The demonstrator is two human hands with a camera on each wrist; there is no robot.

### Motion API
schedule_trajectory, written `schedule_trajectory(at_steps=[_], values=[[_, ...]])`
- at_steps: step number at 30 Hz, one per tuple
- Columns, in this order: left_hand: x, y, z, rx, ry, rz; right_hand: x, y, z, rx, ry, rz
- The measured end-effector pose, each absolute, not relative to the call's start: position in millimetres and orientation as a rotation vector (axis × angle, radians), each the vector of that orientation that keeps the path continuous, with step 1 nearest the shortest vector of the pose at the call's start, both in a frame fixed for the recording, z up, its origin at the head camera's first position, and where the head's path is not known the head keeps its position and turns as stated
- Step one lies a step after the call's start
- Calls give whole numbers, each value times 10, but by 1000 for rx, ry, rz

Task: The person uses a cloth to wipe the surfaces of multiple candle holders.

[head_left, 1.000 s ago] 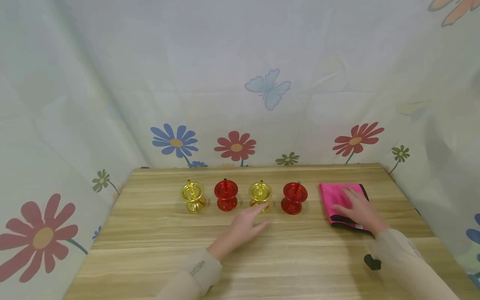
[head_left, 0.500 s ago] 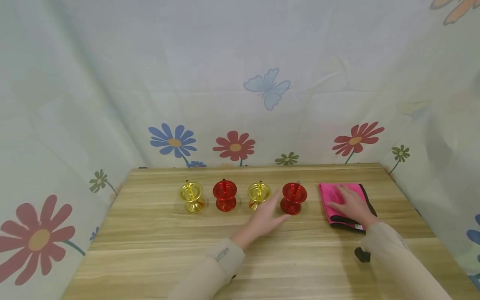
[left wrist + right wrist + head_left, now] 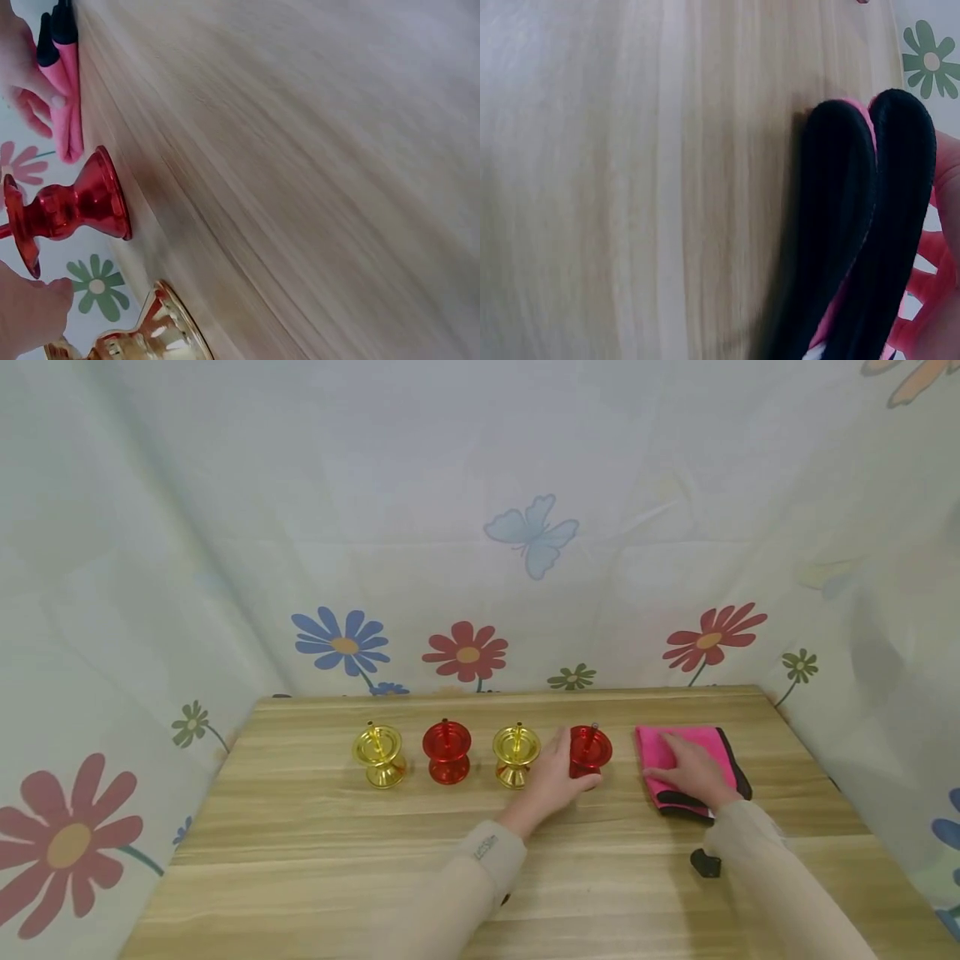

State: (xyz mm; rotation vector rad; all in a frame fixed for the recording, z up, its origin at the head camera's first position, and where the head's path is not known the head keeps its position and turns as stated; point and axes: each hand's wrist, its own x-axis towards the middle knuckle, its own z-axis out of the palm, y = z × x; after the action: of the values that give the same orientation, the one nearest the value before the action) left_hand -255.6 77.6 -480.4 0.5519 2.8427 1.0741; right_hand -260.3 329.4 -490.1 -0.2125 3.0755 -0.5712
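My left hand (image 3: pixel 551 781) reaches to the near left side of the rightmost red footed holder (image 3: pixel 590 747), fingers extended and partly covering it. The holder has a shallow dish and a thin upright tube. In the left wrist view the thumb (image 3: pixel 34 307) appears beside its dish, and the holder's base stands on the table. On a folded pink cloth (image 3: pixel 716 743) with black edging, my right hand (image 3: pixel 693 772) rests with relaxed fingers. The right wrist view shows the cloth's two thick black folds (image 3: pixel 904 195), with fingers (image 3: pixel 930 292) along the far side, partly hidden.
Left of that red holder, a gold holder (image 3: pixel 516 747), a red holder (image 3: pixel 447 747) and another gold holder (image 3: pixel 377 752) stand in a row on the wooden table (image 3: pixel 585 893). A flower-printed curtain (image 3: pixel 360 485) closes off the back and sides.
My left hand has moved right, from in front of the second gold holder to the rightmost red holder. The right hand has shifted slightly left on the pink cloth.
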Motion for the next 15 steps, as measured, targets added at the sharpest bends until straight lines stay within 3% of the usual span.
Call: schedule_trajectory(at_steps=[15], values=[[-2613, 959, -4886, 277, 2902, 1149, -2672, 3141, -4894, 50, 3027, -451]])
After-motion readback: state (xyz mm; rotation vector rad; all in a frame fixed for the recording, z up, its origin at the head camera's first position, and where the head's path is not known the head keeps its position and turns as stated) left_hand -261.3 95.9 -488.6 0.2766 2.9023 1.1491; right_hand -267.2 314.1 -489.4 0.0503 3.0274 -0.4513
